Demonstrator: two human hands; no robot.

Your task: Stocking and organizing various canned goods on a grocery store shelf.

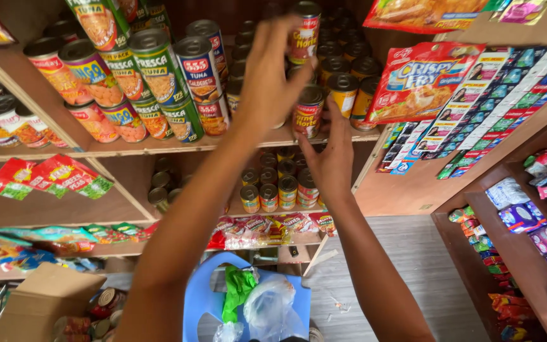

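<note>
The left hand (272,76), fingers spread, is reaching over the upright red-labelled metal can (309,111); the right hand (332,158), also spread, is cupping it from below.

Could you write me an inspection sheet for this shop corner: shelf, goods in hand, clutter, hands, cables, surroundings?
Surface: wooden shelf, packed with stacked cans.
Job's things: red can, with another red can stacked above it.
Clutter: cardboard box with cans by it; plastic bags on a blue stool.
Grippers: left hand raised against the stacked red cans; right hand open just below the lower one; grip unclear.
Cables: nothing seen.
Surroundings: sachet strips hanging to the right, snack packets on the left, small cans on a lower shelf.
</note>
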